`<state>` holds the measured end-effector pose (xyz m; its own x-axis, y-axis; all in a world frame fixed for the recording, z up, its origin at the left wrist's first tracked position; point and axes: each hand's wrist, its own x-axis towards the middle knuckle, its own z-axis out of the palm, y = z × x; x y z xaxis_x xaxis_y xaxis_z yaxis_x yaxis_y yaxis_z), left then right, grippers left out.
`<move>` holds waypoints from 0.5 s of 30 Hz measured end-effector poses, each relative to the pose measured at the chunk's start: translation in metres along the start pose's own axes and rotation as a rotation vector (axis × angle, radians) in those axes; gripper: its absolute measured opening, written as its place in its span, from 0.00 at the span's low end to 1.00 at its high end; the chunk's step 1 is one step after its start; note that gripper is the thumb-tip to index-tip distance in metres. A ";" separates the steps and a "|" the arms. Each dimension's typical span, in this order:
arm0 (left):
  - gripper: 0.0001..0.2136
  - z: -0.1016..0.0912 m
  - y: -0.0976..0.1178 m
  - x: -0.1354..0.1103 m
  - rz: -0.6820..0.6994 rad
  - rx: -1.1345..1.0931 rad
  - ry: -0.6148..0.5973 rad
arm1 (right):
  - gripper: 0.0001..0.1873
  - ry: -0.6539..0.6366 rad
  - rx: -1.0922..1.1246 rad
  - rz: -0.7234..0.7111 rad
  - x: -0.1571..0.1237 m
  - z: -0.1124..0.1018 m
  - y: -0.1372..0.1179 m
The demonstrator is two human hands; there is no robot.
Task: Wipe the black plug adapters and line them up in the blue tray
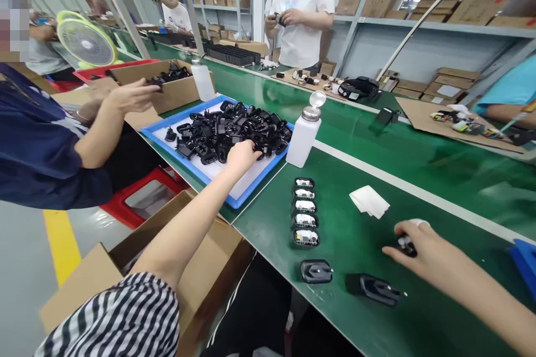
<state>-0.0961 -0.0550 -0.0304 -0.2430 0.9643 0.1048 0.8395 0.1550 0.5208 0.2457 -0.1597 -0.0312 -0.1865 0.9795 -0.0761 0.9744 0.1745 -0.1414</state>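
Note:
My left hand point(243, 157) reaches into a blue-rimmed tray point(239, 196) heaped with black plug adapters point(226, 128). Its fingers are pinched at the heap's near right edge, on a black plug adapter partly hidden by them. On the right, my right hand point(419, 242) holds a small black housing point(405, 245) with whitish parts between thumb and fingers, just above the green table. Between my hands stands a row of several black housings point(305, 220) with white parts showing inside. Nearer me lie two black plug adapters point(316, 271), one point(380, 289) blurred.
A white pump bottle point(302, 139), lid up, stands by the tray's right corner. White paper point(369, 201) lies on the green table point(343, 234). A co-worker's hand point(132, 97) is at left, near a cardboard box point(167, 89). An open carton point(209, 268) sits below the table edge.

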 end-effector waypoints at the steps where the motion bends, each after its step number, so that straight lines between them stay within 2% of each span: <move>1: 0.11 0.006 0.002 0.004 -0.010 -0.011 0.004 | 0.21 -0.008 0.009 0.005 -0.008 0.008 -0.002; 4: 0.08 0.009 0.005 0.004 -0.008 -0.074 0.007 | 0.30 -0.035 0.030 -0.018 -0.018 0.013 -0.003; 7: 0.08 -0.005 0.004 -0.007 -0.005 -0.201 -0.024 | 0.36 0.031 0.044 -0.059 -0.014 -0.010 -0.011; 9: 0.10 -0.017 0.009 -0.021 0.014 -0.346 -0.079 | 0.34 0.096 0.109 -0.080 -0.008 -0.031 -0.026; 11: 0.10 -0.026 0.020 -0.039 0.061 -0.550 -0.173 | 0.28 0.103 0.234 -0.121 0.001 -0.048 -0.049; 13: 0.10 -0.032 0.035 -0.061 0.134 -0.696 -0.269 | 0.23 0.090 0.360 -0.182 0.013 -0.055 -0.074; 15: 0.08 -0.035 0.049 -0.083 0.232 -0.691 -0.322 | 0.22 0.068 0.472 -0.251 0.024 -0.054 -0.095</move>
<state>-0.0515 -0.1348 0.0160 0.1420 0.9866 0.0804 0.3342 -0.1242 0.9343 0.1557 -0.1472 0.0339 -0.3824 0.9207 0.0784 0.7359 0.3548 -0.5767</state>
